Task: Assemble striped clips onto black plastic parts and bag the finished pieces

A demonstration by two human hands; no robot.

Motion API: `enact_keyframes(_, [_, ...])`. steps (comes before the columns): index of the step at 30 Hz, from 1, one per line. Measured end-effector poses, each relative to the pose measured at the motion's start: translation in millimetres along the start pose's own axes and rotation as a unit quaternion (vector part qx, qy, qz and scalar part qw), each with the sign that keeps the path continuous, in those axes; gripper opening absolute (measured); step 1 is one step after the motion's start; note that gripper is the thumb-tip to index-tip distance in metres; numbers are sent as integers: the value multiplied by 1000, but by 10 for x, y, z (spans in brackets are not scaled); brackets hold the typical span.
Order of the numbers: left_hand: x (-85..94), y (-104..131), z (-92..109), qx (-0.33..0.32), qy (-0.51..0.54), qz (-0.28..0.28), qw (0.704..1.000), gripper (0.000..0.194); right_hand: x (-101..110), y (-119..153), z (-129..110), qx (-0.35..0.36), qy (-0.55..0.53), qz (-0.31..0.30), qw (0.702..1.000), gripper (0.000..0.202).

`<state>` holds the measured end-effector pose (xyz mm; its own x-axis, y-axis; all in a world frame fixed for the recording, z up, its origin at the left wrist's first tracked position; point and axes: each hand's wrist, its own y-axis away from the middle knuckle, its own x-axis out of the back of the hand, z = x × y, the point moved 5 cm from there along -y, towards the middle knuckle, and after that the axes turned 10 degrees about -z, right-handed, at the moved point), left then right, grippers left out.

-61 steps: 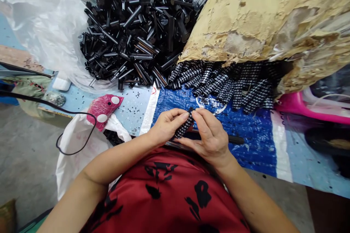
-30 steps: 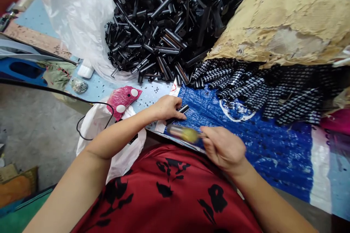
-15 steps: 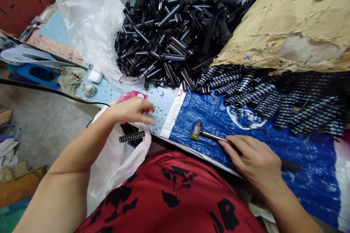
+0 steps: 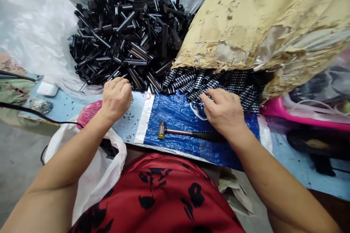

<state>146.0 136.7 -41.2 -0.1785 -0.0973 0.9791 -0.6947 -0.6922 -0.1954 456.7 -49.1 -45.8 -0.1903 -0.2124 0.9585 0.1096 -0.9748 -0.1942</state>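
Observation:
My left hand (image 4: 117, 96) is closed, knuckles up, at the front edge of a heap of plain black tubes (image 4: 133, 29). Whatever its curled fingers hold is hidden. At the perforated black tubes (image 4: 188, 80), my right hand (image 4: 225, 111) has its thumb and fingers bent around the end of one tube; the palm hides most of the grip. A small hammer (image 4: 177, 131) with a grey and yellow head lies on the blue plastic sheet (image 4: 164, 107), just below my right hand, its handle end partly out of sight.
A worn yellowish cover (image 4: 232, 18) lies over the perforated tubes. Left are clear plastic sheeting (image 4: 41, 25), a white block (image 4: 47, 88) and a pink bundle (image 4: 89, 113). An open white bag (image 4: 115, 167) hangs at the table edge. Right stands a pink tray (image 4: 295, 113).
My right hand has let go of the hammer and moved up to the perforated tubes. My left hand has risen from above the white bag to the plain tubes, its fingers closing. The view has swung right.

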Motion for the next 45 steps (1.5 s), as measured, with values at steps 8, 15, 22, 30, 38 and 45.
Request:
enact_keyframes(8, [-244,-36,-196,98,-33,-106,989,21,-179,-255,84,126,63,1,990,21])
enact_keyframes(15, [-277,-99,-192,99,-25,-109,989,26,-271,-204,201,167,-28,0,986,32])
enact_keyframes(22, [83,36,90,28,-23,23,999,21,-50,165,-13,-170,-567,34,805,34])
enact_keyframes(30, [-241,324,812,-42,284,-160,944,23,-291,285,-709,-317,-874,-51,365,63])
enact_keyframes(38, [-416,287,839,170,542,-109,816,25,-176,215,-802,-286,-872,-18,397,55])
enact_keyframes(45, [-320,375,1496,177,748,-164,619,35,-170,284,-879,-308,-892,15,330,51])
